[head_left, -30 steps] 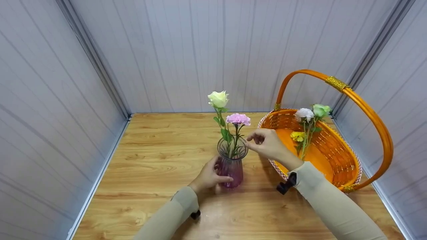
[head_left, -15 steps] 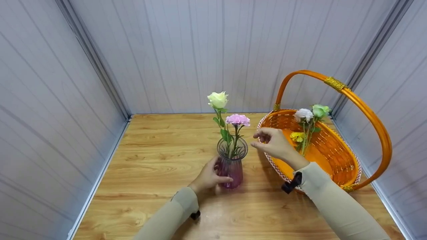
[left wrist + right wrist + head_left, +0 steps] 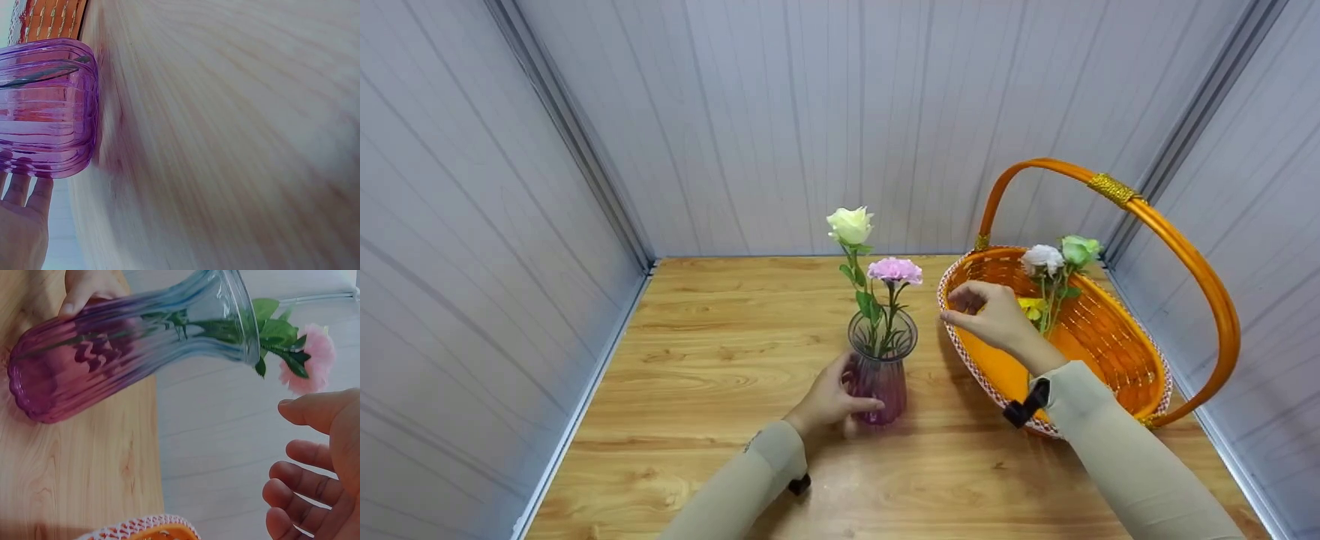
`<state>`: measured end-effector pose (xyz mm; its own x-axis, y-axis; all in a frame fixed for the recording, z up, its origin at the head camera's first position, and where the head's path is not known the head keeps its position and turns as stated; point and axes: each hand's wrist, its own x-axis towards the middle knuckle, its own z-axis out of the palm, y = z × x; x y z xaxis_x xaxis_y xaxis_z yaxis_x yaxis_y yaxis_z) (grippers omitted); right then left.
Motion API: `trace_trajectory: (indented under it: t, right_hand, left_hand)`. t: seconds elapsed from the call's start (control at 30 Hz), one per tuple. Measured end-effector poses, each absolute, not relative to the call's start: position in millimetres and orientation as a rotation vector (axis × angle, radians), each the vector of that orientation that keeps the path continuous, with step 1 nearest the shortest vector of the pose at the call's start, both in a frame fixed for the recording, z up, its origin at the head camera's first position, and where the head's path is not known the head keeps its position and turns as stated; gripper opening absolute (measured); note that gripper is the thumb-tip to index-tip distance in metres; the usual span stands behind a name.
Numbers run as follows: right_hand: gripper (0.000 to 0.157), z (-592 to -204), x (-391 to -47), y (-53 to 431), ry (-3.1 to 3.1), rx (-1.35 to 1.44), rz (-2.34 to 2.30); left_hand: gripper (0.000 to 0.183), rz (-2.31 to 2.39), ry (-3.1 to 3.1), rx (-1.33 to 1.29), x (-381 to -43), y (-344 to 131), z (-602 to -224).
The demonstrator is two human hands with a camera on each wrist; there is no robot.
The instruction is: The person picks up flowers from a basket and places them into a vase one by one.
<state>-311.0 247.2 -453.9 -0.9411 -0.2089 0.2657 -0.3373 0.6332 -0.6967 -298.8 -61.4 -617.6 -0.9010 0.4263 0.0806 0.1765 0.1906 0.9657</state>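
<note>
A ribbed glass vase (image 3: 891, 386), purple at the bottom and clearer at its flared rim, stands upright on the wooden table. In it are a cream-white rose (image 3: 850, 225) and a shorter pink carnation (image 3: 895, 271); in the right wrist view the pink carnation (image 3: 309, 360) shows beyond the rim. My left hand (image 3: 826, 400) grips the vase's lower body from the left, thumb across the front. In the left wrist view its fingers (image 3: 38, 197) touch the glass. My right hand (image 3: 996, 316) hovers over the basket's left rim, fingers loosely curved, holding nothing.
To the right, an orange woven basket (image 3: 1121, 364) with a tall arched handle (image 3: 1192, 255) holds a white flower (image 3: 1042, 259), a pale green rose (image 3: 1081, 250) and a yellow flower (image 3: 1033, 308), partly behind my right hand. Panelled walls (image 3: 750, 127) enclose the table at the back and sides.
My right hand has drawn away from the vase's rim to the right, over the basket's edge. My left hand, the vase and its flowers have stayed in place.
</note>
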Motion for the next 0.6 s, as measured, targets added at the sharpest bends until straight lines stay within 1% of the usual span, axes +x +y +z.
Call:
trace_trajectory:
  t: [0.3, 0.6]
  right_hand:
    - [0.027, -464, -321, 267, -2.696, 0.374, 1.176]
    - [0.039, -473, -327, 284, -2.717, 0.267, 1.228]
  left_hand:
    - [0.105, 1.799, 2.231, 0.578, -300, -62, -619]
    - [0.105, 1.793, 2.242, 0.589, -299, -61, -617]
